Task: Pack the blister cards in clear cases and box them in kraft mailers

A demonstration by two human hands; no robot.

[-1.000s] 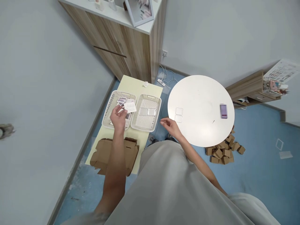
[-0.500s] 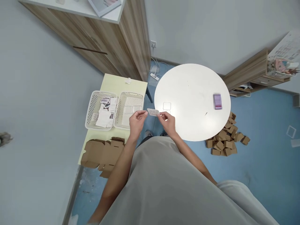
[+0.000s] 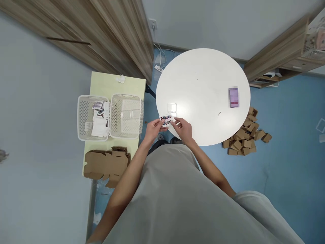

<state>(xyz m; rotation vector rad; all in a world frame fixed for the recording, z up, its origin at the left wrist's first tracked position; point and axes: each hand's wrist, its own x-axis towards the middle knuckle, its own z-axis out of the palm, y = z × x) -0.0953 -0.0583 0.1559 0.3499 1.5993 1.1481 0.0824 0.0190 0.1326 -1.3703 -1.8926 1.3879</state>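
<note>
Between my two hands is a small white card (image 3: 167,119) with two rows of dark, colourful pieces that look like press-on nails. My left hand (image 3: 153,131) pinches its left end, thumb on top. At the right end, my right hand (image 3: 184,130) has its thumb and fingertips closed on the edge. The card is held over the near left rim of the round white table (image 3: 203,98). Just beyond it lies a clear plastic case (image 3: 172,107), its nearer part partly hidden by the card and my fingers.
On the left, a pale yellow table (image 3: 101,81) bears a basket of cards (image 3: 83,115), another basket with clear cases (image 3: 115,112), and flattened cardboard boxes (image 3: 104,164). A purple pack (image 3: 234,97) sits on the round table. Small brown boxes (image 3: 241,139) are heaped on the floor.
The card has turned over from its printed side to the side with the colourful pieces. Both hands have come nearer each other, and the view has shifted so the round table appears closer.
</note>
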